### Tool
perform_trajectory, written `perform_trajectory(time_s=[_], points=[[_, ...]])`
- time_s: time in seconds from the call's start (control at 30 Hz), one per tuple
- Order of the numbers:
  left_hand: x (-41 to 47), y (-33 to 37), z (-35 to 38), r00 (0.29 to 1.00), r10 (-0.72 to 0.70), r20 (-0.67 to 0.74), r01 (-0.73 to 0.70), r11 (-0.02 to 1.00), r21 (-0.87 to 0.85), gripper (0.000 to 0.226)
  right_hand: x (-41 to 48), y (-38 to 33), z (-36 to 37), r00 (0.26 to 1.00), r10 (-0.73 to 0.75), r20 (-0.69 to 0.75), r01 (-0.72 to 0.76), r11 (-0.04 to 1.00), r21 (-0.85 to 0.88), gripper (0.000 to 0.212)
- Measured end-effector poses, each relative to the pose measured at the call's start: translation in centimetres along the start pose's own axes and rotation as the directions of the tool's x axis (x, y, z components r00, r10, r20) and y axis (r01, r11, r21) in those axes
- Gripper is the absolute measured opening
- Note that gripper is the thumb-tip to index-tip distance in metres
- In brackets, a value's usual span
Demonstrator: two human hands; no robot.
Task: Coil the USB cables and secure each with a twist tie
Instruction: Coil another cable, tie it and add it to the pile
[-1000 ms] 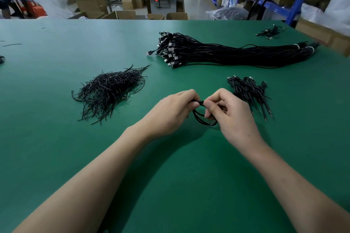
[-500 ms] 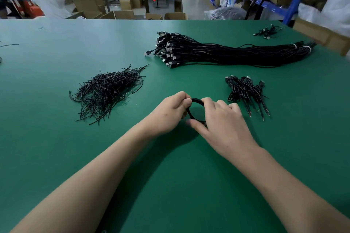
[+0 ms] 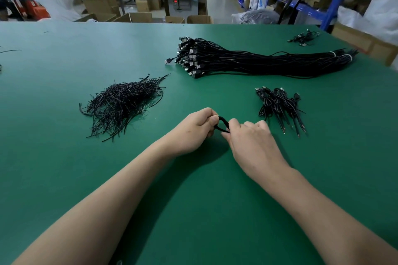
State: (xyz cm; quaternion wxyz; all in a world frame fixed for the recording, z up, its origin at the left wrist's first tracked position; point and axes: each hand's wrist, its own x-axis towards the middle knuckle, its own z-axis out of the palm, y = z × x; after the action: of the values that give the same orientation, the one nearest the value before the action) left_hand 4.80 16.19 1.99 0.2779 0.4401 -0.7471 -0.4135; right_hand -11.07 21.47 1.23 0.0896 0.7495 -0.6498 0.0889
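Mid-table, we hold one small black coil between both hands. The left hand curls its fingers round the coil's 9 o'clock end, and the right hand pinches the 3 o'clock end between thumb and forefinger. The loop's long axis runs 9 to 3. Much of it is hidden in the palms, so we cannot tell whether a tie is on it. The ties lie at 10 o'clock, well apart and nearer the left hand. Finished coils sit at 2 o'clock, near the right hand. The uncoiled bundle stretches across from 12 to 2. Green table shows between the hands and every pile, and its edges are far off.
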Motion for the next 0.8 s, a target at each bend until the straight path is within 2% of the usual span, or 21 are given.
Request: perform_trajectory(time_s=[0.1, 0.2, 0.23, 0.3, 0.33, 0.37, 0.4, 0.47, 0.6, 0.67, 0.8], points=[[0.1, -0.3, -0.1, 0.999, 0.049, -0.014, -0.047, 0.991, 0.125, 0.026, 0.1, 0.3, 0.1, 0.999, -0.017, -0.027, 0.017, 0.999, 0.028, 0.025], [-0.2, -0.4, -0.2, 0.991, 0.13, -0.006, -0.121, 0.937, 0.329, 0.021, 0.0, 0.5, 0.2, 0.998, -0.031, -0.051, 0.033, 0.998, 0.048, 0.027], [-0.3, -0.4, -0.3, 0.985, 0.17, 0.011, -0.157, 0.878, 0.452, 0.018, 0.0, 0.5, 0.2, 0.998, -0.036, -0.051, 0.039, 0.998, 0.045, 0.027], [-0.4, -0.4, -0.6, 0.954, 0.295, 0.06, -0.242, 0.634, 0.735, 0.019, 0.0, 0.6, 0.2, 0.998, -0.042, -0.042, 0.042, 0.999, 0.013, 0.022], [-0.4, -0.2, -0.8, 0.927, 0.363, 0.098, -0.283, 0.505, 0.815, 0.022, 0.1, 0.6, 0.3, 0.999, -0.04, -0.031, 0.039, 0.999, -0.022, 0.017], [-0.5, 0.1, -0.9, 0.899, 0.412, 0.145, -0.33, 0.422, 0.844, 0.027, 0.1, 0.6, 0.4, 0.999, -0.033, -0.014, 0.032, 0.998, -0.056, 0.011], [-0.6, 0.5, -0.9, 0.88, 0.434, 0.195, -0.375, 0.382, 0.845, 0.031, 0.2, 0.7, 0.5, 1.0, -0.019, -0.003, 0.019, 0.997, -0.072, 0.012], [-0.8, 1.1, -0.6, 0.879, 0.405, 0.251, -0.414, 0.389, 0.823, 0.032, 0.4, 0.8, 0.5, 1.0, -0.023, 0.0, 0.023, 0.997, -0.078, 0.018], [-0.4, 1.2, -0.6, 0.929, 0.231, 0.288, -0.366, 0.464, 0.807, 0.037, 0.4, 0.9, 0.5, 0.996, -0.093, -0.015, 0.091, 0.99, -0.104, 0.019], [-0.5, 0.9, -0.7, 0.937, 0.219, 0.271, -0.348, 0.544, 0.764, 0.032, 0.5, 0.9, 0.4, 0.993, -0.119, -0.013, 0.117, 0.99, -0.08, 0.019], [-0.7, 0.6, -0.2, 0.939, 0.24, 0.246, -0.34, 0.546, 0.765, 0.026, 0.5, 1.2, 0.1, 0.987, -0.16, 0.013, 0.16, 0.986, -0.035, 0.018]])
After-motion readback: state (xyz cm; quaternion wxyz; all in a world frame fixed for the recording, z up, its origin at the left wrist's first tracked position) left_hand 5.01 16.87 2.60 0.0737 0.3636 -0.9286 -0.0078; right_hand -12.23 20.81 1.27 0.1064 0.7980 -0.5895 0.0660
